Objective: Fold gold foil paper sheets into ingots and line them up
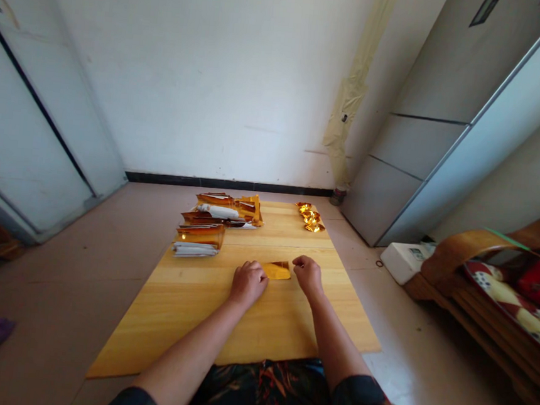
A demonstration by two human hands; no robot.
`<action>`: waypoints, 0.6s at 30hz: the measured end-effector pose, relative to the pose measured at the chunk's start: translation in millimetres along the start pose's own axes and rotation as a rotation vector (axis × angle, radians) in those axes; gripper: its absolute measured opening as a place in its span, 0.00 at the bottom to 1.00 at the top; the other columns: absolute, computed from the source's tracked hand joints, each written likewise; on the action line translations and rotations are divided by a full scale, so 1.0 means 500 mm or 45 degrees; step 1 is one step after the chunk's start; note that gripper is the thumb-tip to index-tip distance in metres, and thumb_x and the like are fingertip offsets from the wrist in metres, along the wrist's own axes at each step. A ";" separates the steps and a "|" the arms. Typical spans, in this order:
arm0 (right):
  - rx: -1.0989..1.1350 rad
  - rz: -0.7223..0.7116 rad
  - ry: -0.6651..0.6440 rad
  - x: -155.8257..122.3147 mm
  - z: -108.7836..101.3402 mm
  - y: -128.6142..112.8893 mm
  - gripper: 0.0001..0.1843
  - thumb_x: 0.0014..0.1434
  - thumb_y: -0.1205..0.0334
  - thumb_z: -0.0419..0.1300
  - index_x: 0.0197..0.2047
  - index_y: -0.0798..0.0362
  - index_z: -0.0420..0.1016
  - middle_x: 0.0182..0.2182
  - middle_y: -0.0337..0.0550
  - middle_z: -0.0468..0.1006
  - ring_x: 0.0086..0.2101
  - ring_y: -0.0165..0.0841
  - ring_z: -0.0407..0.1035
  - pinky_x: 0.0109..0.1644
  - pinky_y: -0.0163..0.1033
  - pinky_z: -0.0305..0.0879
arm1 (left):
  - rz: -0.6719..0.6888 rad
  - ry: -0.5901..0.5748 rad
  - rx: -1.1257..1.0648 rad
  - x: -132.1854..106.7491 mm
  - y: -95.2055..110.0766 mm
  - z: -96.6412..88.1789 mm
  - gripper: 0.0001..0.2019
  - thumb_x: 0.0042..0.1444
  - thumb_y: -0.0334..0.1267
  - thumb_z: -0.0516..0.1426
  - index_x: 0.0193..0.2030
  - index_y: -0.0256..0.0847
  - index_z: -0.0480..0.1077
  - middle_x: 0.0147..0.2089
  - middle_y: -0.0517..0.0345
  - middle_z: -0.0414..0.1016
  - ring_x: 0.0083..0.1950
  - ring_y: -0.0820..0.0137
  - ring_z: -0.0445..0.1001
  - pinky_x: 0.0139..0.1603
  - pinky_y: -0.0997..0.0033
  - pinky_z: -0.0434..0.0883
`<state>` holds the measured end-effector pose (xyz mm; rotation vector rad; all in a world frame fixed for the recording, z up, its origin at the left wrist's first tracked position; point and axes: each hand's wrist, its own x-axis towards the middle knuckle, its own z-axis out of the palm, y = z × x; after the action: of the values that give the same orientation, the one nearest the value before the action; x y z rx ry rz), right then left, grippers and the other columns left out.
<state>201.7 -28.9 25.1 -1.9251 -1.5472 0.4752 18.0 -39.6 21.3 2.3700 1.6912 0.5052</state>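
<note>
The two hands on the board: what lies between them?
A gold paper sheet lies flat between the left hand and right hand, seen in the head view.

- One view only: head-worn camera, set above the person's lap (273, 385), pitched forward and down.
- Facing: 12 o'clock, toward the white wall (223, 85).
- Range: near; left hand (248, 284) and right hand (308, 275) sit mid-frame on the wooden board (180, 302).
- Wide field: refrigerator (445, 148) at 2 o'clock, door (29, 143) at 10 o'clock.
</note>
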 end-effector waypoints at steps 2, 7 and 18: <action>0.165 -0.060 -0.082 -0.005 0.016 -0.015 0.13 0.48 0.72 0.53 0.33 0.52 0.76 0.31 0.37 0.79 0.32 0.30 0.72 0.37 0.31 0.65 | -0.084 0.001 0.002 0.008 0.002 0.003 0.08 0.54 0.36 0.55 0.29 0.41 0.74 0.38 0.55 0.74 0.44 0.67 0.69 0.43 0.68 0.62; 0.104 -0.140 -0.246 -0.015 0.051 -0.043 0.10 0.45 0.74 0.57 0.28 0.52 0.75 0.30 0.37 0.79 0.33 0.30 0.72 0.39 0.30 0.64 | -0.221 -0.014 -0.040 0.023 0.003 0.008 0.07 0.51 0.42 0.58 0.28 0.43 0.74 0.38 0.57 0.74 0.45 0.66 0.69 0.43 0.66 0.61; 0.016 -0.242 -0.219 -0.009 0.057 -0.026 0.08 0.44 0.75 0.59 0.27 0.53 0.73 0.28 0.39 0.77 0.30 0.30 0.69 0.35 0.30 0.61 | -0.293 0.012 -0.099 0.026 -0.027 0.014 0.06 0.47 0.40 0.61 0.35 0.51 0.74 0.49 0.61 0.71 0.54 0.64 0.63 0.55 0.59 0.55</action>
<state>173.2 -24.9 12.0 -1.7434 -1.8116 0.5777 12.5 -22.6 12.5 2.0886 1.8807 0.5318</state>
